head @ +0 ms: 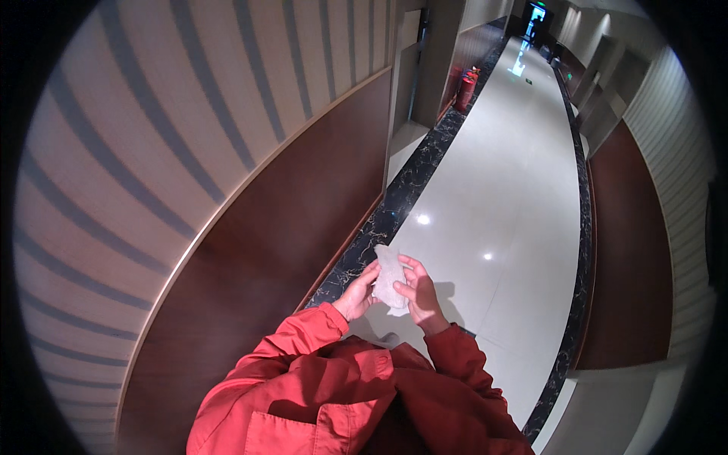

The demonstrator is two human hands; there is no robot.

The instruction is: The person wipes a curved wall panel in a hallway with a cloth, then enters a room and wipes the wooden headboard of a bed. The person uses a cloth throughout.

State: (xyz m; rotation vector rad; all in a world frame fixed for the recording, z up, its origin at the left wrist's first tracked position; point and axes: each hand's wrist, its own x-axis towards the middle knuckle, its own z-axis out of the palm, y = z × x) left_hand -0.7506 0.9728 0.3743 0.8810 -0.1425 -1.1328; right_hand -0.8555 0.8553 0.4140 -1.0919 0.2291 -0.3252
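Observation:
In front of my red jacket (318, 381), both hands hold a folded piece of white tissue or thin cloth (390, 281); the picture does not settle which. My left hand (359, 291) grips its left edge, with the fingers partly hidden behind it. On the other side my right hand (420, 293) has its thumb across the front and its fingers along the right edge. The white piece stands lengthwise between the hands, with a ragged top end and a loose flap at the bottom.
A long corridor with a glossy pale floor (512, 170) runs ahead, edged by black marbled borders (421, 162). A red fire extinguisher (466, 90) stands by the left wall. Brown wall panels (273, 210) flank me. Doorways open on both sides, and a dark figure (533, 25) shows at the bright far end.

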